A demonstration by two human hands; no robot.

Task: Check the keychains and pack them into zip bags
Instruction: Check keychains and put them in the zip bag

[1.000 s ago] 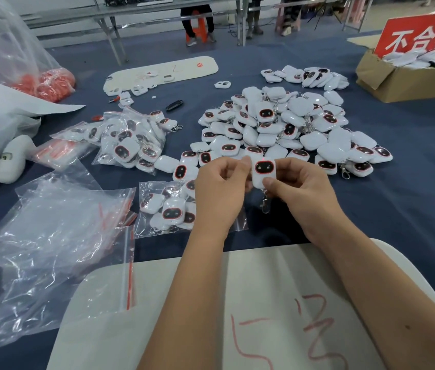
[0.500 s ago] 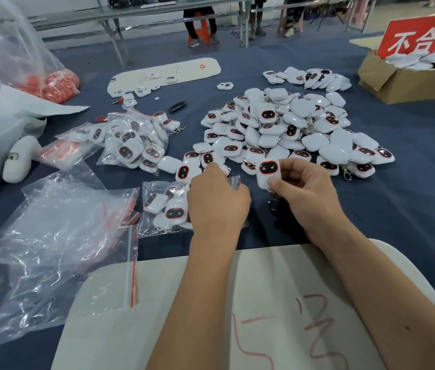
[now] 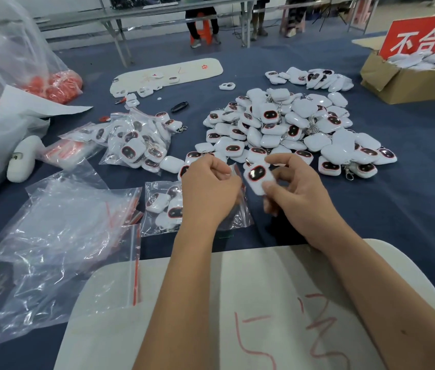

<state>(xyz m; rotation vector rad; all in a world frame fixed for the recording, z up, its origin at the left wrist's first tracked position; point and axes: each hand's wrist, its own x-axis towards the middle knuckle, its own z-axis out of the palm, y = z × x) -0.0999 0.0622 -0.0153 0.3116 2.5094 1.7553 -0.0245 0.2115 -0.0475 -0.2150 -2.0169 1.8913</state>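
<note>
My right hand (image 3: 295, 193) pinches a white keychain (image 3: 258, 178) with a dark, red-rimmed face, tilted toward the mouth of a small zip bag (image 3: 161, 206). My left hand (image 3: 208, 189) grips the bag's top edge and lifts it open. The bag lies on the blue cloth and holds several keychains. A big heap of loose keychains (image 3: 291, 129) lies just beyond my hands. A filled zip bag (image 3: 133, 145) sits to the left of the heap.
Empty zip bags (image 3: 59, 244) lie at the left. A white board (image 3: 251, 303) with red marks is under my forearms. A cardboard box (image 3: 408, 81) with a red sign stands at the far right. Large plastic sacks (image 3: 8, 76) fill the far left.
My left hand let go of the keychain, dropped to the small bag and took hold of its opening. My right hand tilted the keychain toward the bag.
</note>
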